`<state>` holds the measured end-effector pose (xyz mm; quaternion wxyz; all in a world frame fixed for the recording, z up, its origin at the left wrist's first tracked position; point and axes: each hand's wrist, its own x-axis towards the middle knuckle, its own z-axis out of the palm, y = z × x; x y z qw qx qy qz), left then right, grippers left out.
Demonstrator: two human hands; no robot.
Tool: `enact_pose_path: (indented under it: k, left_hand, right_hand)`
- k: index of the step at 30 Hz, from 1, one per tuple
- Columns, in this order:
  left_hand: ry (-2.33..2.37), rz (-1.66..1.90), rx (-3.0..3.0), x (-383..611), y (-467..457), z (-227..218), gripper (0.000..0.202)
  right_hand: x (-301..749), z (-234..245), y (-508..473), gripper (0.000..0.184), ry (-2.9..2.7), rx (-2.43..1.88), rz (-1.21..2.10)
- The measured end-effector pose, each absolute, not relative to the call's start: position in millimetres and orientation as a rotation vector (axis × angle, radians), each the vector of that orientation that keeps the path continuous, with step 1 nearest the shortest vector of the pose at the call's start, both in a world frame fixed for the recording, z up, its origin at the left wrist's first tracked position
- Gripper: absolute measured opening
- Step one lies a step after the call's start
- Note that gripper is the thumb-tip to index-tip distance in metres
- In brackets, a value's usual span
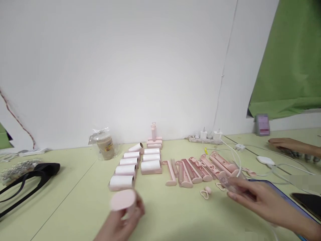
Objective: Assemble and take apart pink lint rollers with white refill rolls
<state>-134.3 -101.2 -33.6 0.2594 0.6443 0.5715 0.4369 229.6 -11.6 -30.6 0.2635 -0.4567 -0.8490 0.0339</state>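
Note:
My left hand holds a pink roller piece with its round end toward me, low in the view. My right hand reaches left over the table and grips a clear plastic cover, blurred by motion. Ahead of my left hand lie two rows of white rolls in pink holders. Right of them several pink handles lie side by side. A small pink heart-shaped ring rests between my hands.
A wrapped cup stands near the wall. A black strap bag lies far left. A power strip with white cables sits at the back right. Another person's hand rests at far right. A dark tablet lies under my right arm.

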Motion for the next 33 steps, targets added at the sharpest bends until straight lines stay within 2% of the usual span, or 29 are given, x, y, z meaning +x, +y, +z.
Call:
enact_pose_path:
  k: [3, 6, 11, 14, 16, 18, 21, 23, 26, 29, 33]
  left_hand:
    - [1.395, 0.728, 1.815, -100.8, -70.9, -44.1, 0.032]
    - [1.306, 0.5, 2.024, -61.8, -38.6, -60.2, 0.026]
    - [1.372, 0.607, 2.026, -29.9, -9.6, -71.8, 0.029]
    - [1.344, 0.698, 1.905, -29.2, -13.8, -63.3, 0.049]
    - [1.169, 0.705, 1.612, -30.4, -23.7, -55.4, 0.061]
    - [0.855, 0.677, 1.16, -31.2, -35.4, -49.8, 0.057]
    - [0.559, 0.775, 0.775, -33.5, -47.0, -48.6, 0.023]
    - [0.645, 0.97, 0.778, -37.9, -47.9, -51.2, 0.015]
    - [0.856, 1.168, 0.919, -47.1, -43.6, -56.4, 0.022]
    - [0.909, 1.144, 1.127, -51.4, -41.7, -61.2, 0.033]
    - [0.963, 0.943, 1.357, -47.0, -49.9, -65.6, 0.041]
  right_hand:
    - [206.6, -40.5, -12.9, 0.02, -2.432, -1.11, -0.124]
    - [186.4, -46.3, -17.6, 0.022, -2.493, -0.961, -0.261]
    - [169.3, -40.7, -20.6, 0.033, -2.516, -0.661, -0.546]
    - [151.8, -36.4, -24.4, 0.036, -2.492, -0.515, -0.657]
    - [137.2, -36.8, -27.9, 0.04, -2.517, -0.458, -0.628]
    - [125.4, -40.3, -31.3, 0.05, -2.567, -0.455, -0.523]
    - [120.7, -48.9, -34.5, 0.061, -2.595, -0.484, -0.28]
    - [124.6, -54.0, -34.3, 0.048, -2.486, -0.585, -0.085]
    - [130.0, -58.3, -31.7, 0.015, -2.207, -0.899, 0.319]
    - [128.3, -59.8, -30.1, 0.016, -2.012, -1.082, 0.714]
    - [122.7, -60.0, -34.1, 0.019, -1.835, -1.091, 1.054]
